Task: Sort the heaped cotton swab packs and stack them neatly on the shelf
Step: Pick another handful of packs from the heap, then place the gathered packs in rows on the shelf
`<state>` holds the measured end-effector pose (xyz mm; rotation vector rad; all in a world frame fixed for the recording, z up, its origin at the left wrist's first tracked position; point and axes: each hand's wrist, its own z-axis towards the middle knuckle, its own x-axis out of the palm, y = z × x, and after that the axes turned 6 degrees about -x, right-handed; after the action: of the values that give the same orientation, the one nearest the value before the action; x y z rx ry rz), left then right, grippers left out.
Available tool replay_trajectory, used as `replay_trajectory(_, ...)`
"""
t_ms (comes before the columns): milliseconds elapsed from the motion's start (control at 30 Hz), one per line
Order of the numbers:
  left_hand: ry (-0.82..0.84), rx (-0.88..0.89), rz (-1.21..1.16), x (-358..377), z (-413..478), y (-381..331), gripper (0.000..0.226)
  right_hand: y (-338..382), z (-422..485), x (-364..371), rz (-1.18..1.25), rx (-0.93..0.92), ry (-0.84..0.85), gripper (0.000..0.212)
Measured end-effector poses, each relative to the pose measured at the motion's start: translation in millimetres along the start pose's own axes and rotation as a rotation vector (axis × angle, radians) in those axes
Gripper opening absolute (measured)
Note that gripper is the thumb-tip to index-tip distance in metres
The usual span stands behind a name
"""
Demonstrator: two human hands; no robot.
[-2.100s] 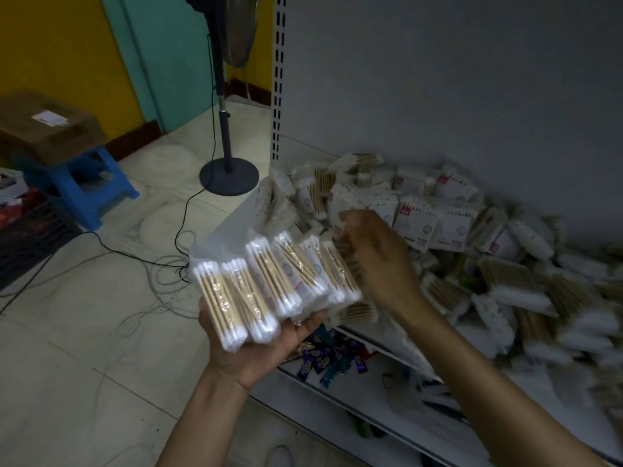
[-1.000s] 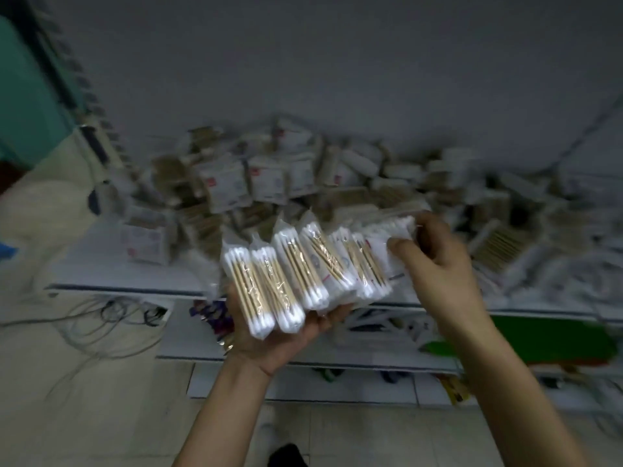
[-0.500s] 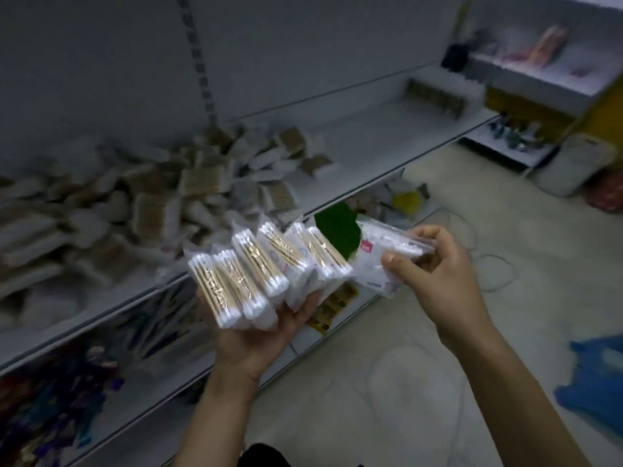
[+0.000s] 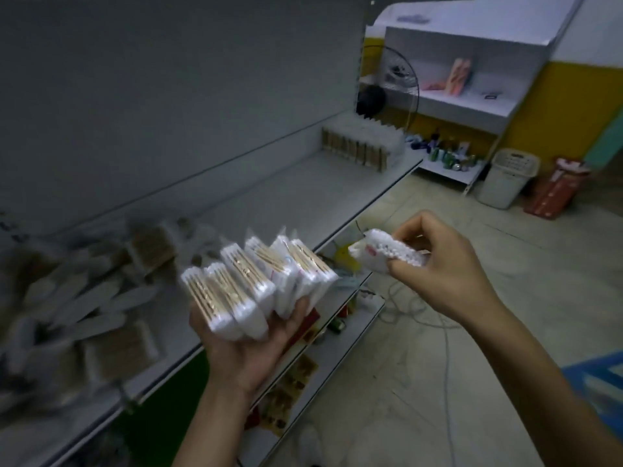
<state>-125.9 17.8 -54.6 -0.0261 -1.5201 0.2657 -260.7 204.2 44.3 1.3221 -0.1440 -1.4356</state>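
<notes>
My left hand (image 4: pixel 251 345) holds a fanned bundle of several cotton swab packs (image 4: pixel 249 284), clear wrappers with wooden sticks and white tips. To its right, my right hand (image 4: pixel 441 264) pinches a single swab pack (image 4: pixel 387 254) with a small red label, held apart from the bundle. The heap of loose swab packs (image 4: pixel 87 298) lies blurred on the grey shelf (image 4: pixel 269 197) at the left. A neat upright row of stacked packs (image 4: pixel 360 146) stands at the shelf's far right end.
Lower shelves (image 4: pixel 337 348) under my hands carry small coloured goods. Cables (image 4: pixel 421 311) trail over the tiled floor. Farther right stand a white basket (image 4: pixel 509 176), a red box (image 4: pixel 556 190), a fan (image 4: pixel 394 82) and another shelf unit (image 4: pixel 455 106). A blue object (image 4: pixel 596 382) sits at the right edge.
My view swung right from the heap toward the shelf's far end. My right hand drew one pack away from the bundle and lifted it to the right. The left hand kept its bundle.
</notes>
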Motion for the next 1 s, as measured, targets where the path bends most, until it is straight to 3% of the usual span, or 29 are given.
replay_trajectory(67,-0.190,0.098,0.014,11,46,1,0.061,-23,36,-6,-0.063,0.021,0.030,0.024)
replay_trajectory(100,-0.287,0.141,0.029,15,70,0,0.063,-35,53,-10,-0.080,0.023,0.041,0.025)
replay_trajectory(200,-0.334,0.073,0.078,21,140,-7,0.112,-70,104,-21,-0.121,-0.027,0.032,0.032)
replay_trajectory(267,-0.310,0.054,0.104,21,175,-11,0.123,-94,136,-24,-0.133,-0.043,0.021,0.027)
replay_trajectory(400,-0.302,0.122,0.092,7,222,-16,0.111,-136,214,-17,-0.157,-0.060,0.033,0.024)
replay_trajectory(533,-0.299,0.244,0.073,-6,254,-13,0.069,-161,314,2,-0.130,-0.251,0.166,0.025)
replay_trajectory(633,-0.380,0.378,0.032,-7,289,1,0.061,-175,384,20,-0.125,-0.396,0.271,0.017)
replay_trajectory(767,-0.364,0.532,0.013,-20,342,26,0.066,-199,452,22,-0.135,-0.596,0.348,0.017)
replay_trajectory(800,-0.356,0.535,0.045,-20,354,33,0.066,-206,465,15,-0.104,-0.636,0.366,0.018)
replay_trajectory(867,-0.348,0.536,0.036,-34,371,46,0.087,-221,484,-6,-0.038,-0.674,0.436,0.018)
replay_trajectory(933,-0.313,0.493,0.072,-32,392,59,0.087,-238,495,-29,0.030,-0.661,0.496,0.020)
replay_trajectory(1000,-0.087,0.482,0.088,-37,407,74,0.089,-260,502,-53,0.094,-0.634,0.519,0.021)
